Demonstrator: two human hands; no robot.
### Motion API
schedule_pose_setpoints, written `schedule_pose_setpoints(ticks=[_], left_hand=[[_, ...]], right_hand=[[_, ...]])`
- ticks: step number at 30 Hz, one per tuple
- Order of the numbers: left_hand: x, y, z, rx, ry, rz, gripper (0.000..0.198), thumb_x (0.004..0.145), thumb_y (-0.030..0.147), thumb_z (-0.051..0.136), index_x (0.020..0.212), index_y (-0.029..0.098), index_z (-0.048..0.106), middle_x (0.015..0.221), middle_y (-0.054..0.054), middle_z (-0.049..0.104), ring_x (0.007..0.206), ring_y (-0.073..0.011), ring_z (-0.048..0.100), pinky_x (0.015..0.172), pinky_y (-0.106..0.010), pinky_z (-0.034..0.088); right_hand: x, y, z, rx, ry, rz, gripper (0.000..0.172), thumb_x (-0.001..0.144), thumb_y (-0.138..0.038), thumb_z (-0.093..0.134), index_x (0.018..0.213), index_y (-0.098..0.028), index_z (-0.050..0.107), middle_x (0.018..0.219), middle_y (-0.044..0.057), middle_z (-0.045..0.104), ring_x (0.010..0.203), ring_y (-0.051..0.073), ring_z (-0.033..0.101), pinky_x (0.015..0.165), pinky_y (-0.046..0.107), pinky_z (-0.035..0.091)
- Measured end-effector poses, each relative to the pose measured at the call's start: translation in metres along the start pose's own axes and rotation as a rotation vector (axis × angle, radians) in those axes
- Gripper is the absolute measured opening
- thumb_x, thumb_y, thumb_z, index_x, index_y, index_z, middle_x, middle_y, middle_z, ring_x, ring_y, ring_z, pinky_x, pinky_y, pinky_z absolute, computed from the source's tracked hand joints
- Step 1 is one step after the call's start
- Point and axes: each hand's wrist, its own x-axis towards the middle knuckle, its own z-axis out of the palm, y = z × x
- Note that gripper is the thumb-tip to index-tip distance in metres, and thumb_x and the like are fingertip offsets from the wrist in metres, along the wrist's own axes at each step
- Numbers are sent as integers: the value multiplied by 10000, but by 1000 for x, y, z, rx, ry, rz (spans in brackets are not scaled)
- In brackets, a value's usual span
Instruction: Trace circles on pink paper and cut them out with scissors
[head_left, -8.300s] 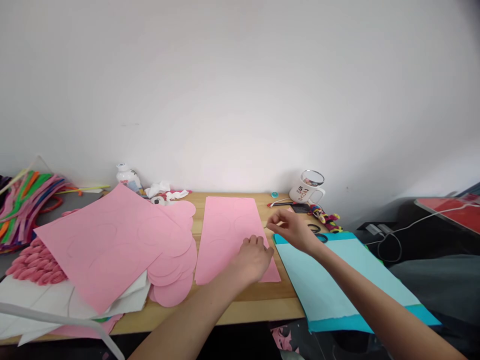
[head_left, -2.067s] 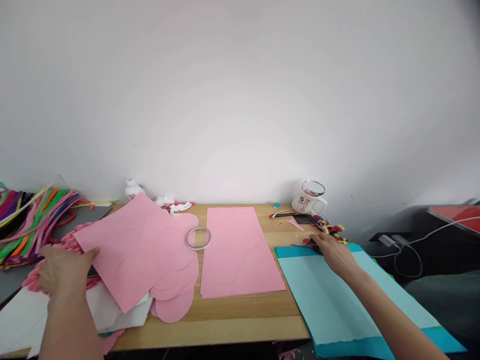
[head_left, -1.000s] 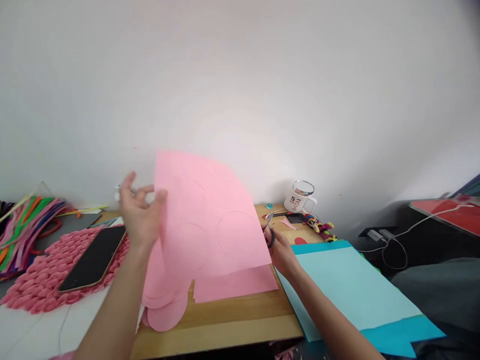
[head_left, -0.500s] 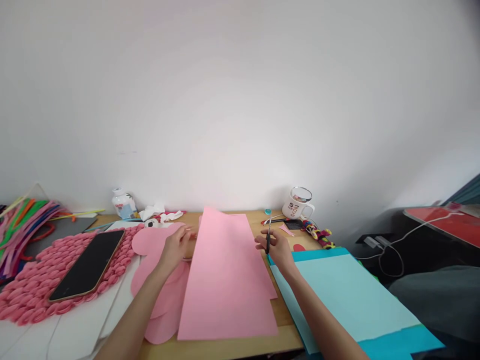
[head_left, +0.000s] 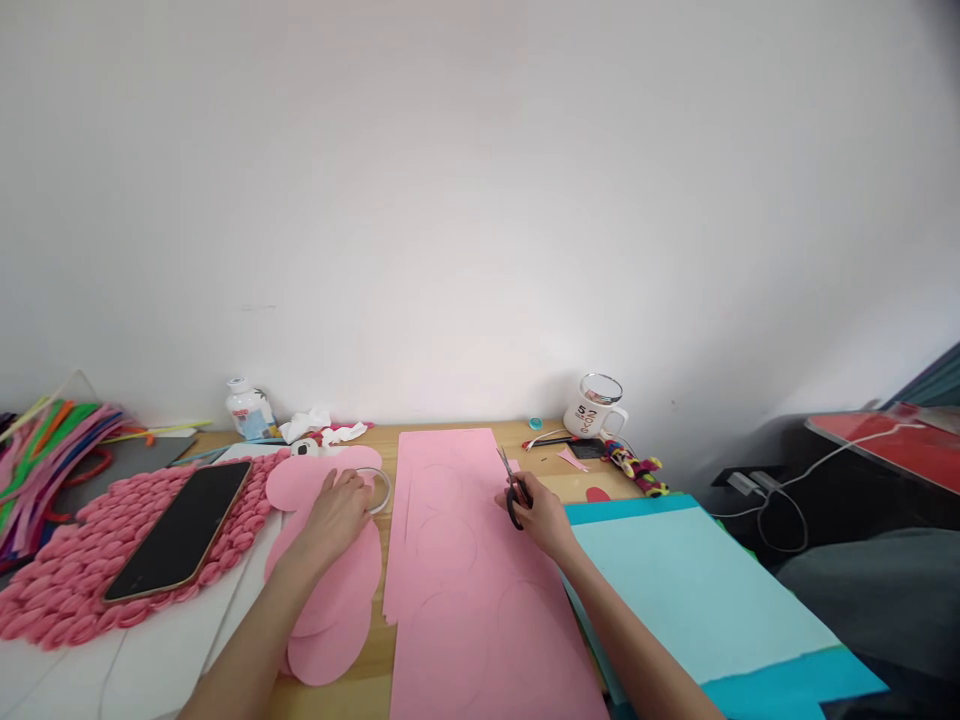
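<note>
My right hand (head_left: 536, 510) is closed around the black handles of a pair of scissors (head_left: 517, 503); their blades point up and away over the pink paper (head_left: 450, 550). On that paper, faint circles and ovals are drawn, and more than one sheet lies overlapped. My left hand (head_left: 337, 510) rests over the rounded pink paper cutouts (head_left: 330, 640), fingers slightly bent and apart. Beside its fingertips sits a pale ring (head_left: 386, 498), perhaps a tape roll, partly hidden by the hand.
On the left a phone (head_left: 180, 530) lies on a pink braided mat (head_left: 82, 560), near colourful pipe cleaners (head_left: 60, 450). A white bottle (head_left: 251, 410) and a mug (head_left: 596, 408) stand by the wall. Light blue sheets (head_left: 690, 580) lie at the right.
The pink sheet has been laid down, drawn outlines now showing. My left hand has moved left and down onto the cutouts. My right hand has moved left, tilting the scissors over the paper.
</note>
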Motion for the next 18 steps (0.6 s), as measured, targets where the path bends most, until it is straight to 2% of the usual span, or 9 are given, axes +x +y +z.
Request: schedule_pose_setpoints(ticks=[3,5,6,8,10,12,15,18], left_hand=[[-10,2,-8,18,24,-79,175,630,8,448,599,166,518,768,-122,584,886,-296,509,812,-427,333],[-16,9,-8,-27,34,-109,135,651,55,486,700,161,553,819,-112,593,876,-283,516,783,-400,353],[-18,15,-6,-95,34,-117,110,707,122,486,770,169,562,824,-88,595,844,-254,529,757,-367,370],[-21,27,2,-267,-14,-152,162,794,266,436,875,185,552,649,-8,557,644,-189,539,620,-296,396],[-21,36,12,-764,-78,-314,241,721,328,553,913,182,540,582,33,522,582,-178,535,576,-286,405],[-19,41,17,-1080,-82,-448,332,659,340,628,923,169,522,597,31,543,586,-179,556,583,-299,434],[-16,41,16,-1235,-85,-528,368,663,345,645,932,139,502,640,-12,591,626,-191,607,629,-330,486],[-13,40,11,-1362,-101,-589,391,645,308,686,928,109,504,676,-65,626,678,-218,647,688,-361,517]], right_hand=[[2,2,0,-16,10,-11,338,680,-486,583,881,-216,560,742,21,676,713,217,635,594,276,423],[2,3,0,-28,21,-18,335,698,-486,570,892,-214,555,748,27,677,710,221,634,598,284,423],[2,4,1,-33,26,-23,333,708,-483,562,903,-213,550,749,29,676,708,222,632,600,286,423],[0,4,2,-43,32,-43,317,729,-464,546,920,-212,540,755,31,671,711,219,629,600,285,424],[-4,5,4,-55,26,-78,280,740,-428,537,920,-213,533,755,27,661,708,209,625,592,272,422],[-8,6,6,-80,13,-120,238,738,-374,536,912,-211,531,739,22,644,681,198,608,583,262,416],[-14,7,10,-138,-1,-181,217,712,-258,531,923,-207,537,756,30,626,684,199,575,614,272,407],[-17,7,12,-186,-5,-221,281,662,-148,515,936,-202,540,843,58,624,774,225,561,668,292,395]])
